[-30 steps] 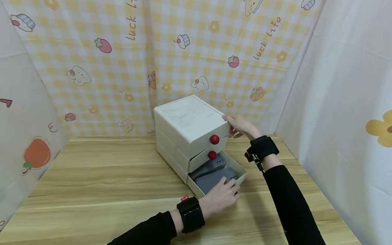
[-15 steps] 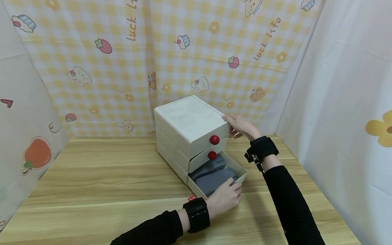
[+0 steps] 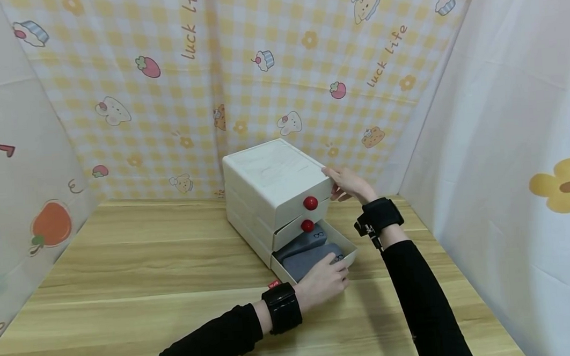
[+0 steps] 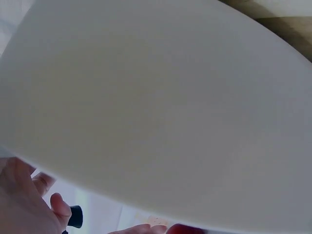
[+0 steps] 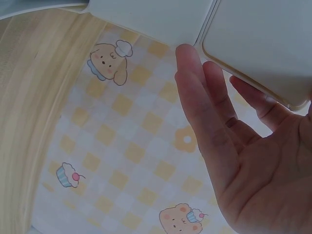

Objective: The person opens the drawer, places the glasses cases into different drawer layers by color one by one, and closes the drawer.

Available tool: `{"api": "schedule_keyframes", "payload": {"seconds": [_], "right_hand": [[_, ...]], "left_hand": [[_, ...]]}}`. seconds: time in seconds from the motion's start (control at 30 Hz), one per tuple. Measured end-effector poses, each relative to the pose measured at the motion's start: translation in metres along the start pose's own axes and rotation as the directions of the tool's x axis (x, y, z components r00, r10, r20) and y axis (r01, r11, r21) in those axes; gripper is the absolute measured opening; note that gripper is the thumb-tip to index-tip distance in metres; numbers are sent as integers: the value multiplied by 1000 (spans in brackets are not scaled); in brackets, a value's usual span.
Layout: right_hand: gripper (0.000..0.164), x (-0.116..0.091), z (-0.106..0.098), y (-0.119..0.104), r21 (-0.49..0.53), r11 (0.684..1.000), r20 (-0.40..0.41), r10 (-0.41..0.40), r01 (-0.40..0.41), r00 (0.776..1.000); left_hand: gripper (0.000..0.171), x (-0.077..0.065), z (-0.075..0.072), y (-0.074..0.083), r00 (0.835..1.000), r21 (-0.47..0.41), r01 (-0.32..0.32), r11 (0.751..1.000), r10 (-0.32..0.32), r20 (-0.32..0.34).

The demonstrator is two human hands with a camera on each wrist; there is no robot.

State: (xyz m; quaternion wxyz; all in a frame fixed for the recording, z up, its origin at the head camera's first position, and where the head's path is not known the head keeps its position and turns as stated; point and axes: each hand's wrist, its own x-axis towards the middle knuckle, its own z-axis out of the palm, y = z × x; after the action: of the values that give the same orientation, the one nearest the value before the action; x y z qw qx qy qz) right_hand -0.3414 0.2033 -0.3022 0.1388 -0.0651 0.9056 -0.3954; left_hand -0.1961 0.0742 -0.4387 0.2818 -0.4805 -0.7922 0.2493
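A white chest of drawers (image 3: 249, 198) stands on the table, its bottom drawer (image 3: 351, 255) pulled out. Two grey glasses cases, a front one (image 3: 306, 262) and a rear one (image 3: 300, 243), lie inside, each printed with a glasses outline. My left hand (image 3: 321, 281) holds the drawer's front, thumb at the rim beside the front case; its lower fingers are hidden. A white panel fills most of the left wrist view. My right hand (image 3: 350, 184) rests at the chest's upper right edge. In the right wrist view its fingers (image 5: 200, 107) extend along the side.
Red round knobs sit on the top drawer (image 3: 310, 203) and the middle drawer (image 3: 307, 226). The middle drawer is slightly out and tilted. Behind the wooden table (image 3: 148, 249) hangs a yellow checked cloth (image 3: 165, 114); white cloth (image 3: 495, 134) closes the right side.
My left hand has shifted right and lowered its raised fingers onto the drawer's front, then moved slightly back left. The right hand, the chest and the cases stay in place.
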Motion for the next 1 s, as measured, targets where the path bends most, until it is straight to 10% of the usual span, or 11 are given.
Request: {"api": "schedule_keyframes", "payload": {"seconds": [1.0], "right_hand": [[57, -1, 1, 0, 1, 1000, -12, 5, -5, 1000]], "left_hand": [[20, -12, 20, -32, 998, 94, 55, 994, -59, 31]]}}
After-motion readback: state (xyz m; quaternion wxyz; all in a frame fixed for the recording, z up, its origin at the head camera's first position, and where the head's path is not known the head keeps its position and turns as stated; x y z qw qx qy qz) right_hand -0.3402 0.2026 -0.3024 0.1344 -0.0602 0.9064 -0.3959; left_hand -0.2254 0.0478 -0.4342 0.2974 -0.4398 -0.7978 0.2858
